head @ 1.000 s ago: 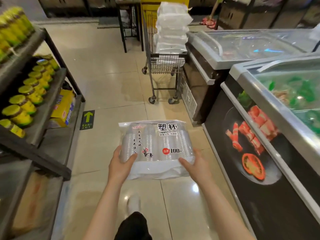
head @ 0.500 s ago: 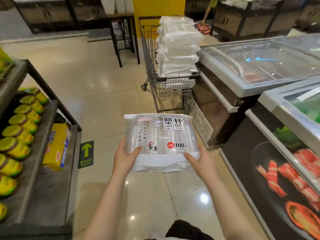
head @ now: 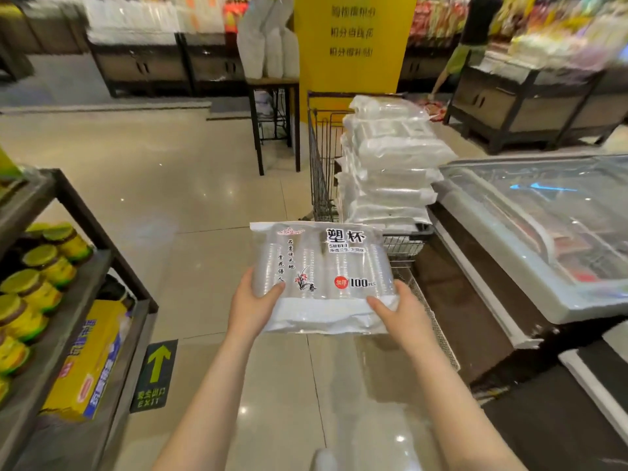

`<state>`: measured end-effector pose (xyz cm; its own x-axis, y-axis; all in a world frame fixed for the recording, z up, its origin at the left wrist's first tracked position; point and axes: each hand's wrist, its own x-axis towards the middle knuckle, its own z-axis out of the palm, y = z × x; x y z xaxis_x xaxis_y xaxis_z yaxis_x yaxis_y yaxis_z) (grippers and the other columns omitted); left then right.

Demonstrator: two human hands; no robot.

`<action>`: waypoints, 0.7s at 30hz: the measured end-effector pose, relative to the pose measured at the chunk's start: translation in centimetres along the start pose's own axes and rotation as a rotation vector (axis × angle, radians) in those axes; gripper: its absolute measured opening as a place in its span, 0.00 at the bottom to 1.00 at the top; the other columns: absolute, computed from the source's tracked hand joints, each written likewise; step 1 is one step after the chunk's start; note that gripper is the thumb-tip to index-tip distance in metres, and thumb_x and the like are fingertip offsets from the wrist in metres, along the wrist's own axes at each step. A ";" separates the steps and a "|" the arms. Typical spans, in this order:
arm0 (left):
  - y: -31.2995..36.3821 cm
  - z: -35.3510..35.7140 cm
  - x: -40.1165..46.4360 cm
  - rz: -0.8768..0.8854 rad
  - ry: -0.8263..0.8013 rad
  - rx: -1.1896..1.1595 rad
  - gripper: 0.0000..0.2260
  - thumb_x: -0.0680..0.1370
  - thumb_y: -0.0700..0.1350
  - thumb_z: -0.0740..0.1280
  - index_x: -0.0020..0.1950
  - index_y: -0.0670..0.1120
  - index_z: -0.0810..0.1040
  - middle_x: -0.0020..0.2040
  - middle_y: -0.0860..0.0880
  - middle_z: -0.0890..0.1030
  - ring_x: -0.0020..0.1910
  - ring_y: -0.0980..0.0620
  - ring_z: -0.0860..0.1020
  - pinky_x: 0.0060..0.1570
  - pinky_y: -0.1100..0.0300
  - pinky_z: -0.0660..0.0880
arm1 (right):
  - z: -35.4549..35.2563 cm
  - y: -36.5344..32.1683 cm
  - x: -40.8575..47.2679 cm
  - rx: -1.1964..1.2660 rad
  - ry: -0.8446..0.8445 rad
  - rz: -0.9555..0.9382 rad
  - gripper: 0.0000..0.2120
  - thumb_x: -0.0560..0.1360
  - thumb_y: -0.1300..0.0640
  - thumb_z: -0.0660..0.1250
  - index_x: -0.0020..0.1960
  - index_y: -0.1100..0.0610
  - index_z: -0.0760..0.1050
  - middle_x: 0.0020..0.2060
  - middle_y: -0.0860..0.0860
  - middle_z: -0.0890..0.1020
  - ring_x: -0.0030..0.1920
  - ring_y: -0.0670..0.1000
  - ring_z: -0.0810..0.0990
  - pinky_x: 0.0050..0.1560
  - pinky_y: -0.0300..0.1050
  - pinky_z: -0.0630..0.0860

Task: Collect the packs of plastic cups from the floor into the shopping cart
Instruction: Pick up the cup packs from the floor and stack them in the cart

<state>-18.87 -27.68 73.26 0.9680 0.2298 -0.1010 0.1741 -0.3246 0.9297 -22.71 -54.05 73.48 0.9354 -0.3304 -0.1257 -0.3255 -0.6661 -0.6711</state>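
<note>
A clear pack of plastic cups [head: 326,266] with black print and a red "100 pcs" mark is held flat in front of me. My left hand [head: 253,302] grips its near left corner, thumb on top. My right hand [head: 397,311] grips the near right corner the same way. Just beyond the pack stands a wire shopping cart [head: 321,171], its near edge partly hidden by the pack. A tall stack of several similar packs [head: 387,161] fills the cart and rises well above its rim.
A chest freezer [head: 543,232] with a glass lid runs along the right, touching the cart's side. A shelf [head: 78,300] with yellow-lidded jars and a yellow box stands on the left. A small dark table [head: 272,96] and a yellow pillar [head: 353,45] stand behind the cart. A person stands far right at the back.
I have walked closer to the cart, which now looms just past the pack. Both hands keep the same hold, and the pack has risen toward the cart's rim.
</note>
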 end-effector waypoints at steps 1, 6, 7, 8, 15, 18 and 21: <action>1.4 0.6 2.1 0.018 0.005 -0.004 0.34 0.73 0.51 0.73 0.75 0.46 0.64 0.72 0.50 0.69 0.70 0.51 0.67 0.66 0.60 0.63 | -0.8 -1.0 2.4 -0.003 0.014 -0.016 0.35 0.71 0.36 0.67 0.71 0.52 0.63 0.62 0.53 0.77 0.59 0.56 0.77 0.56 0.52 0.75; 8.1 3.4 11.5 0.093 -0.012 -0.026 0.35 0.74 0.52 0.72 0.76 0.47 0.60 0.75 0.49 0.64 0.73 0.50 0.64 0.71 0.54 0.61 | -4.3 -5.8 11.5 -0.004 0.102 -0.083 0.32 0.73 0.39 0.66 0.71 0.52 0.64 0.62 0.53 0.76 0.61 0.57 0.75 0.53 0.50 0.72; 9.3 4.1 13.4 0.118 -0.020 -0.027 0.35 0.74 0.50 0.71 0.76 0.46 0.59 0.76 0.49 0.63 0.74 0.50 0.63 0.71 0.55 0.60 | -4.9 -6.5 13.3 -0.008 0.125 -0.089 0.32 0.74 0.39 0.66 0.72 0.53 0.63 0.63 0.54 0.75 0.62 0.57 0.74 0.53 0.50 0.70; 10.5 4.8 15.3 0.148 -0.027 -0.030 0.34 0.75 0.49 0.71 0.76 0.45 0.59 0.76 0.48 0.63 0.74 0.50 0.63 0.70 0.57 0.60 | -5.5 -7.3 15.0 -0.008 0.146 -0.095 0.33 0.74 0.40 0.66 0.73 0.54 0.62 0.65 0.55 0.74 0.64 0.57 0.73 0.54 0.51 0.70; 19.1 9.6 27.4 0.323 -0.128 -0.053 0.28 0.76 0.45 0.69 0.73 0.44 0.63 0.70 0.47 0.70 0.67 0.50 0.69 0.56 0.66 0.61 | -9.4 -11.9 26.6 0.031 0.281 -0.069 0.37 0.74 0.39 0.65 0.75 0.57 0.59 0.70 0.56 0.70 0.68 0.59 0.70 0.61 0.53 0.69; 21.8 12.4 32.0 0.332 -0.195 -0.059 0.31 0.76 0.49 0.69 0.75 0.45 0.60 0.74 0.48 0.66 0.71 0.49 0.66 0.66 0.58 0.63 | -11.2 -12.8 30.9 0.038 0.339 -0.030 0.38 0.73 0.38 0.65 0.76 0.55 0.58 0.71 0.56 0.69 0.69 0.59 0.69 0.64 0.55 0.69; 23.8 15.5 35.7 0.324 -0.265 -0.044 0.34 0.76 0.53 0.68 0.77 0.46 0.57 0.76 0.48 0.63 0.73 0.47 0.63 0.71 0.48 0.62 | -13.0 -13.2 34.5 -0.001 0.376 0.028 0.38 0.73 0.37 0.65 0.75 0.54 0.58 0.70 0.55 0.70 0.68 0.60 0.70 0.64 0.56 0.70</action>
<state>22.64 -41.42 86.27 0.9854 -0.1236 0.1173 -0.1498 -0.3004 0.9420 12.03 -65.34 87.53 0.8101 -0.5709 0.1337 -0.3501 -0.6539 -0.6707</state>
